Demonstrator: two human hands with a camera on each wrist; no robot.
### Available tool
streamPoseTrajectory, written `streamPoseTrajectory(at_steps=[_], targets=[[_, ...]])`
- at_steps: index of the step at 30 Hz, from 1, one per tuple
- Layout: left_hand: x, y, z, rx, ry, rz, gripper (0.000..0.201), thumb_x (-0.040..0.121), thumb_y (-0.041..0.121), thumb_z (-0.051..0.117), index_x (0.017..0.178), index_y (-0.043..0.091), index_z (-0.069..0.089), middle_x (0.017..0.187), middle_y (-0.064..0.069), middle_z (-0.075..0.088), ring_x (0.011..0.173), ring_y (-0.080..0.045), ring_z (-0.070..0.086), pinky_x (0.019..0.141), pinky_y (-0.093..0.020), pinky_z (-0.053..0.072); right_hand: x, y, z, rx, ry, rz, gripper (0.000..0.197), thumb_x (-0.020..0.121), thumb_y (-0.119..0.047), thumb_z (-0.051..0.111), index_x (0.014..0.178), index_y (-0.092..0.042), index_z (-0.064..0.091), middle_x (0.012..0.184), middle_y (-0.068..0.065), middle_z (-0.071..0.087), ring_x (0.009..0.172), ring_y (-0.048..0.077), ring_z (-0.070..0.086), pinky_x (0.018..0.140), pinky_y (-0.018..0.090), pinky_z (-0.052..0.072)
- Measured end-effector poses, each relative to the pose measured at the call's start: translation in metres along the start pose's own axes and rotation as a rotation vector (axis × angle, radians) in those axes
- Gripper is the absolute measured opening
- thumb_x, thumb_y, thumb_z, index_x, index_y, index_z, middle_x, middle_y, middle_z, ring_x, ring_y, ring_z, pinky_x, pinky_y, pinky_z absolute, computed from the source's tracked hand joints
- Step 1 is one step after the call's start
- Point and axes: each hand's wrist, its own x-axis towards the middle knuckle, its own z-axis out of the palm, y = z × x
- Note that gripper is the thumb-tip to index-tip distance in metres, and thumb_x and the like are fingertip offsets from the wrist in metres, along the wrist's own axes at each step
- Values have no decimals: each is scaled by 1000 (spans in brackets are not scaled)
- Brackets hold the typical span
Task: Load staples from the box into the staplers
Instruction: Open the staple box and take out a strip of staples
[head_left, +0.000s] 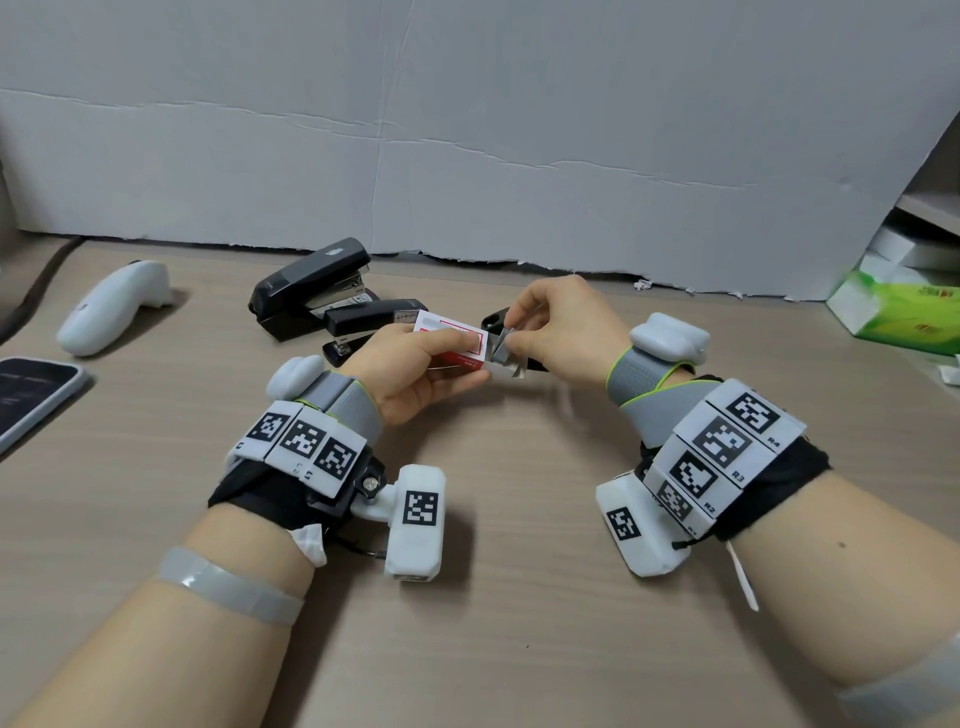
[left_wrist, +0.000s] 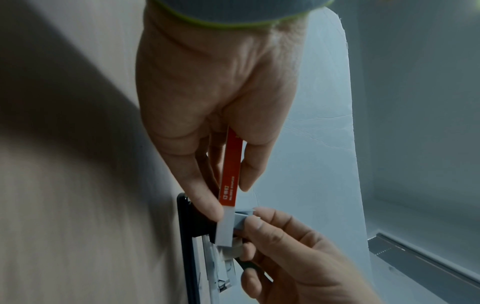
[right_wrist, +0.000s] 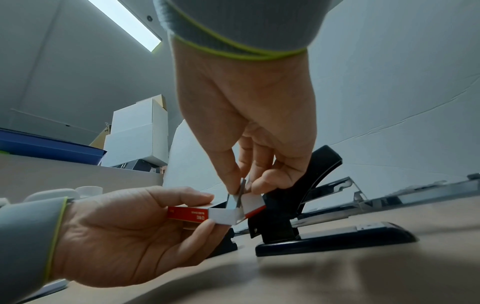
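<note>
Drawing a strip of staples from the box appears to be the step in hand. At the centre of the head view, a small red and white cardboard staple box is gripped by the left hand, thumb on top and fingers beneath. At its open right end, a thin silvery strip of staples is pinched between thumb and fingertips of the right hand. Just behind the hands, an opened black plastic stapler is seen on the pale wood-grain table, its metal channel exposed. Two more black staplers lie at upper left of centre. Next, the strip likely needs pulling clear and laying into the open channel.
</note>
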Motion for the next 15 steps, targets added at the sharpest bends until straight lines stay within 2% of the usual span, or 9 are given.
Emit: streamPoseTrajectory(at_steps=[5, 8, 10, 15], targets=[[-1, 0, 0, -2, -5, 0, 9, 86, -3, 65, 95, -4, 63, 92, -20, 66, 80, -25, 66, 66, -34, 62, -2, 2, -2, 48, 5, 0, 17, 78, -13, 70, 73, -27, 62, 72, -11, 61, 73, 14, 59, 71, 29, 50], [-2, 0, 0, -4, -13, 3, 16, 86, -3, 65, 101, -6, 63, 100, -23, 65, 83, -26, 66, 65, -32, 61, -5, -1, -5, 137, 3, 31, 8, 79, -14, 71, 79, -21, 67, 70, -10, 61, 70, 12, 57, 68, 28, 49], [-2, 0, 0, -3, -26, 2, 23, 86, -3, 64, 108, -8, 63, 103, -24, 66, 85, -27, 67, 66, -32, 60, -6, -3, -6, 177, -8, 66, 9, 79, -12, 69, 76, -21, 68, 69, -7, 64, 68, 13, 58, 69, 29, 51], [-4, 0, 2, 32, -65, 1, 19, 87, -1, 64, 105, -7, 65, 97, -20, 70, 82, -25, 69, 67, -31, 60, -5, -5, -1, 4, -51, 43, 19, 79, -10, 60, 73, -24, 70, 76, -5, 68, 78, 17, 63, 67, 25, 46]])
